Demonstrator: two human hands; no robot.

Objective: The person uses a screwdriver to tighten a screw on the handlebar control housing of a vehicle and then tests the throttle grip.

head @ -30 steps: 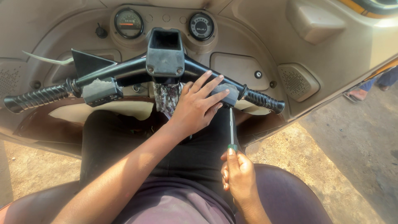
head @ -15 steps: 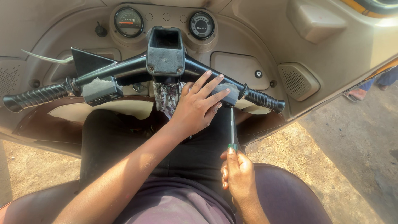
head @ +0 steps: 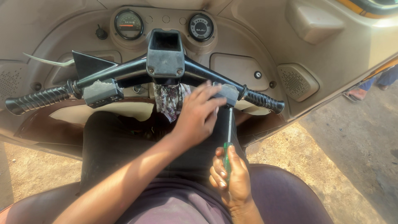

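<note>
Screwdriver (head: 229, 137) is staying upright in my right hand (head: 233, 178), tip under the right switch housing (head: 226, 93); my left hand (head: 198, 115) is curling closer around that housing, steadying it.

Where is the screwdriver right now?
In the head view, right of centre: the screwdriver stands upright in the right hand, tip under the grey switch box.

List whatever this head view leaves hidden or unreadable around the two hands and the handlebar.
- Grey switch box on the black handlebar: the left hand covers most of it.
- Tip of the green-handled screwdriver: it meets the box's underside, so the screw is unseen.
- Patterned cloth under the centre housing: its lower end is lost in shadow.
- Right hand: palm side faces away.
</note>
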